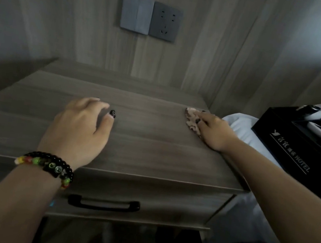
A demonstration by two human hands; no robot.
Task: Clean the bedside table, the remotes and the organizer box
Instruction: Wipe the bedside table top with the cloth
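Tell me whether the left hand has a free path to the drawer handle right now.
Probably yes. The left hand rests empty on the bedside table, and the black drawer handle sits just below with nothing visible across it.

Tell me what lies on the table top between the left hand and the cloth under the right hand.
Nothing: the head view shows only bare wood of the table between the left hand and the cloth.
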